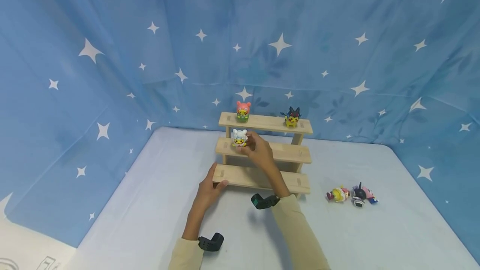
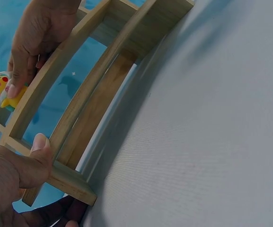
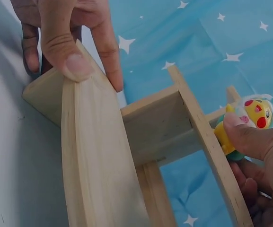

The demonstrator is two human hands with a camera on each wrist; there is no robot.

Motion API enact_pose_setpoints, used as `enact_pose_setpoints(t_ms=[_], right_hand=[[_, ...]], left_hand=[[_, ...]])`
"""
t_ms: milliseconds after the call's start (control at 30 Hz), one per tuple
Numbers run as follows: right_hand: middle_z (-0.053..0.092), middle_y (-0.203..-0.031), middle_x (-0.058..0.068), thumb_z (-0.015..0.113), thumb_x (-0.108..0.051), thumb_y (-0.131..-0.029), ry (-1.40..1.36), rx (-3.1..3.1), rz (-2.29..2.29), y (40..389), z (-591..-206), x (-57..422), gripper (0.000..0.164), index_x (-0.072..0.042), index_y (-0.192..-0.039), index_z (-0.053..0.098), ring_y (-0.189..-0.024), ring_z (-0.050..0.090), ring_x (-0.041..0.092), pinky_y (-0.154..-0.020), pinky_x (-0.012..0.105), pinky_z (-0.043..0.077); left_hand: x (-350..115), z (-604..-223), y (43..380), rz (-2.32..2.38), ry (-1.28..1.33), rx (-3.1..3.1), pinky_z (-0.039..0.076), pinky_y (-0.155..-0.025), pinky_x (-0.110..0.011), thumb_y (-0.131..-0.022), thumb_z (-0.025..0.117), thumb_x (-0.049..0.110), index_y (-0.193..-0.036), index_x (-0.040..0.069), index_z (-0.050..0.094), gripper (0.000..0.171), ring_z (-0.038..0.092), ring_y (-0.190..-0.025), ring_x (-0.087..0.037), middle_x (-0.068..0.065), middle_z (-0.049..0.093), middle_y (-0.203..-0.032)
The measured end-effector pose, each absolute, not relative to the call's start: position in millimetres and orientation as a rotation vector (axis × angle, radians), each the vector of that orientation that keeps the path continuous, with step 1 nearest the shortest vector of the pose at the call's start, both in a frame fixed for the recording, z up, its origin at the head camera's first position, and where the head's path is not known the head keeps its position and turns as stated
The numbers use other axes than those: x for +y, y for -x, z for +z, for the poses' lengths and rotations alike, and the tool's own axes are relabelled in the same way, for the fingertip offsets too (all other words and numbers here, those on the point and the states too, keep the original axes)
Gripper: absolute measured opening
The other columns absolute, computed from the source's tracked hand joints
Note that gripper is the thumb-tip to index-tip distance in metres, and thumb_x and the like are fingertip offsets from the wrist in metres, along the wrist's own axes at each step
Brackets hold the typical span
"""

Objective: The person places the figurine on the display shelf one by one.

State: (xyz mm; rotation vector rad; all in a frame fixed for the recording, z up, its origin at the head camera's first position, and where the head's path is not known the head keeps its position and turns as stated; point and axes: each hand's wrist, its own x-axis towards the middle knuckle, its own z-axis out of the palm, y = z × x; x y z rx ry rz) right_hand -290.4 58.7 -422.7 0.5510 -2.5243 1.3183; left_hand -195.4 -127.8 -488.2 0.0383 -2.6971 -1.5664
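Observation:
My right hand [image 1: 259, 152] pinches a small yellow figurine with a white hood [image 1: 239, 137] at the left end of the middle step of a wooden tiered shelf [image 1: 258, 177]. In the right wrist view, the thumb presses the side of the figurine [image 3: 259, 113], red cheeks showing. Whether its base touches the step I cannot tell. My left hand [image 1: 208, 190] grips the left end of the lowest step, its thumb [image 2: 41, 144] along the front edge. On the top step stand a pink-hooded figurine [image 1: 243, 111] at left and a black-eared yellow figurine [image 1: 292, 117] at right.
Right of the shelf, several figurines lie on the white tabletop [image 1: 375, 236]: one in yellow [image 1: 339, 194], beside it a dark one [image 1: 359, 193] and a pink one [image 1: 369, 195]. A blue star-patterned curtain [image 1: 318, 53] hangs close behind the shelf.

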Motion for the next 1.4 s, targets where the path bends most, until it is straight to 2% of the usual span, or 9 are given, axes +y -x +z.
enact_pose_setpoints(t_ms=[233, 467, 667, 1400], right_hand=[[0.072, -0.105, 0.011, 0.081, -0.024, -0.082, -0.557, -2.552, 1.265, 293.1, -422.1, 61.1, 0.054, -0.009, -0.129, 0.059, -0.094, 0.068, 0.025, -0.083, 0.042, 0.055], [0.071, -0.101, 0.010, 0.083, -0.026, -0.079, -0.531, -2.547, 1.206, 294.5, -423.9, 60.2, 0.059, -0.007, -0.129, 0.058, -0.090, 0.067, 0.024, -0.080, 0.041, 0.054], [0.072, -0.099, 0.009, 0.082, -0.031, -0.079, -0.512, -2.538, 1.138, 296.2, -426.3, 58.9, 0.059, -0.008, -0.129, 0.059, -0.088, 0.069, 0.023, -0.079, 0.041, 0.055], [0.073, -0.098, 0.009, 0.082, -0.030, -0.079, -0.509, -2.512, 1.121, 293.6, -429.2, 55.8, 0.061, -0.006, -0.130, 0.059, -0.087, 0.070, 0.023, -0.080, 0.042, 0.055]], left_hand=[[-127.2, -488.2, 197.2, -1.570, -0.041, -2.694, 0.030, -0.114, -0.059, -0.094, 0.064, 0.029, -0.156, 0.007, 0.020, 0.079, 0.034, -0.141, -0.045, -0.024, 0.034, -0.155], [-126.7, -490.0, 195.9, -1.564, -0.020, -2.688, 0.031, -0.112, -0.060, -0.094, 0.064, 0.029, -0.155, 0.005, 0.020, 0.079, 0.035, -0.140, -0.047, -0.026, 0.035, -0.153], [-125.6, -490.6, 196.3, -1.566, -0.019, -2.685, 0.032, -0.113, -0.059, -0.094, 0.064, 0.030, -0.156, 0.005, 0.020, 0.079, 0.035, -0.140, -0.046, -0.025, 0.034, -0.154], [-127.2, -489.6, 193.3, -1.582, -0.022, -2.671, 0.031, -0.114, -0.057, -0.094, 0.065, 0.027, -0.155, 0.005, 0.020, 0.079, 0.035, -0.141, -0.045, -0.025, 0.035, -0.154]])
